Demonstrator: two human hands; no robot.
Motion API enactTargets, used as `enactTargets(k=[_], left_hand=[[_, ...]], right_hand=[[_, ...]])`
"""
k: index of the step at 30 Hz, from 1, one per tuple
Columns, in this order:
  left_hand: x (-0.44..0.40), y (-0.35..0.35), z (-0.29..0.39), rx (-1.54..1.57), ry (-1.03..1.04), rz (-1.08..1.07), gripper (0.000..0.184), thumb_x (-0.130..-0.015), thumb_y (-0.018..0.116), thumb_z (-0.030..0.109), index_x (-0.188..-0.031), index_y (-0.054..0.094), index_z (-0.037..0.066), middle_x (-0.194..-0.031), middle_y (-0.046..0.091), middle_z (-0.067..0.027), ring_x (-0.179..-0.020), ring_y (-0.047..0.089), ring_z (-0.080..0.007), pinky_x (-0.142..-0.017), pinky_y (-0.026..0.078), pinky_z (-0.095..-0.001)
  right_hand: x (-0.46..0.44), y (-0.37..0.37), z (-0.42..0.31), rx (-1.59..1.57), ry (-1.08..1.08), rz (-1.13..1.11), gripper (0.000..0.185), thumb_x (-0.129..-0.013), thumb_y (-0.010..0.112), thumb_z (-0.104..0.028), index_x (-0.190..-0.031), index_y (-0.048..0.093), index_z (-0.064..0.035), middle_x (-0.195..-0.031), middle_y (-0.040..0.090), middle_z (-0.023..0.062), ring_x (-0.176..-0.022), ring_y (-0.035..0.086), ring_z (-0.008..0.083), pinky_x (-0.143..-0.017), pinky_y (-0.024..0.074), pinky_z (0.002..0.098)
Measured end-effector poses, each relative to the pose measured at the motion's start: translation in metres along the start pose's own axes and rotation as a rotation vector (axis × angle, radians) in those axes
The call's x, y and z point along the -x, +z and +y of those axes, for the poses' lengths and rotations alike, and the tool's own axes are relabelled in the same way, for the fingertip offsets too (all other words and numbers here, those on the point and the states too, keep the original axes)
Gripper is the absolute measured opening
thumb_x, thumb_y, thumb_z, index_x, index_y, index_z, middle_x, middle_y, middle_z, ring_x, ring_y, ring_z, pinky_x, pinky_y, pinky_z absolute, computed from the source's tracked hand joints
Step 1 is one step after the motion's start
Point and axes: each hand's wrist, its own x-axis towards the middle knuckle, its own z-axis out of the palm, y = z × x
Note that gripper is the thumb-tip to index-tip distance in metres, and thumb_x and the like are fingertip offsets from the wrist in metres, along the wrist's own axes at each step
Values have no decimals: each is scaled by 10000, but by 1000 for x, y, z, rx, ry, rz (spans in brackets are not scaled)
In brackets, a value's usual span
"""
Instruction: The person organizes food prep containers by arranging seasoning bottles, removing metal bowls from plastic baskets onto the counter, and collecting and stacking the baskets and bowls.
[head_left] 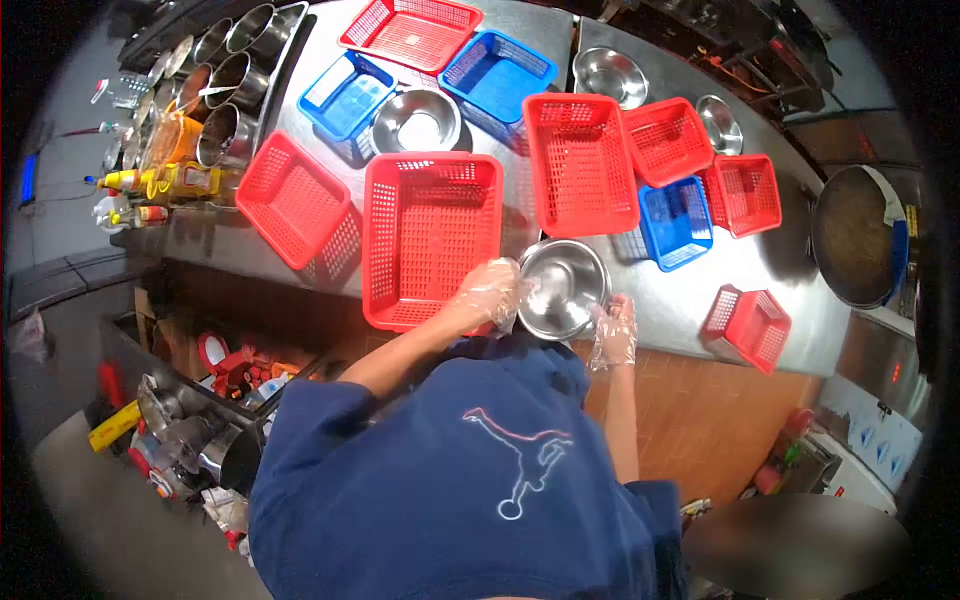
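A shiny steel bowl (pixel 565 280) stands at the front edge of the metal table, between my hands. My left hand (pixel 490 290), in a clear plastic glove, grips the bowl's left rim; its fingertips are partly hidden. On the right rim, my right hand (pixel 616 332) is closed, also in a clear glove. Just left of the bowl is a large red basket (pixel 432 235), with my left hand over its lower right corner. Behind the bowl lies another red basket (pixel 582 165).
Blue baskets (pixel 500 75), more red baskets (pixel 292 200) and steel bowls (pixel 612 78) spread over the metal table (pixel 690 310). Pots and sauce bottles (pixel 185 180) line the left side. A large wok (pixel 855 240) sits at the right. Below left is a cluttered open drawer (pixel 240 375).
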Motion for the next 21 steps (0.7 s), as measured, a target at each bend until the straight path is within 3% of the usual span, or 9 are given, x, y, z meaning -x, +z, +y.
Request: enactTargets(k=[2,6,7,8,11,16,18,19,21], left_hand=[[4,-40,27,-258,-201,193,456,-899,568,457,-906,679,15,-909,665,-267,-837,653,-425,-735,509,-510],[-12,-142,-10,-186,-145,714,416,-904,577,480,-901,685,79,-821,668,-227,-742,672,-370,-634,526,-483],[-35,-153,-67,-672,-22,882,449,-870,596,456,-839,657,13,-793,660,-191,-740,658,-360,-684,524,-450],[-35,-173,-82,-298,26,1077,462,-869,590,460,-787,668,12,-734,660,-188,-689,659,-358,-654,523,-453],[-60,-225,-117,-497,-546,749,518,-857,565,516,-768,736,36,-802,713,-155,-722,699,-309,-683,540,-412],[-78,-240,-153,180,-667,427,388,-827,627,380,-656,691,38,-625,649,-157,-616,649,-258,-584,494,-398],[-95,-233,-195,227,-499,489,301,-799,658,340,-713,702,55,-628,648,-146,-601,632,-233,-583,490,-395],[-99,-233,-200,40,-171,605,278,-828,636,292,-726,682,38,-609,618,-100,-551,584,-193,-541,455,-369],[-92,-245,-174,213,-353,569,368,-798,632,336,-904,682,-13,-845,691,-198,-794,673,-333,-691,502,-428]], right_hand=[[3,2,-7,-13,2,-58,426,-823,731,-231,-1124,522,-13,-911,639,138,-792,612,230,-717,492,370],[0,13,14,25,-102,56,379,-837,718,-211,-1103,534,-13,-959,635,161,-852,619,258,-763,487,391],[2,13,14,67,-97,67,371,-840,720,-224,-1090,545,-12,-961,639,163,-863,620,267,-774,486,394],[2,13,13,110,-91,80,365,-842,721,-236,-1078,556,-11,-963,643,165,-874,621,275,-785,484,397],[9,5,-12,171,-81,92,382,-836,738,-275,-1074,585,-19,-944,655,163,-861,626,291,-782,486,404],[-5,-26,-17,219,-164,198,401,-842,730,-310,-1090,591,-27,-953,661,155,-852,635,291,-773,489,415],[-14,-40,-22,198,-97,260,417,-855,708,-358,-1094,594,-35,-962,662,145,-874,633,294,-792,485,420],[-17,-48,-28,242,-120,276,404,-879,676,-373,-1093,595,-41,-968,659,140,-892,626,296,-813,479,426],[-27,-65,-46,251,-123,264,385,-889,667,-363,-1090,597,-42,-980,657,140,-905,622,293,-827,474,427]])
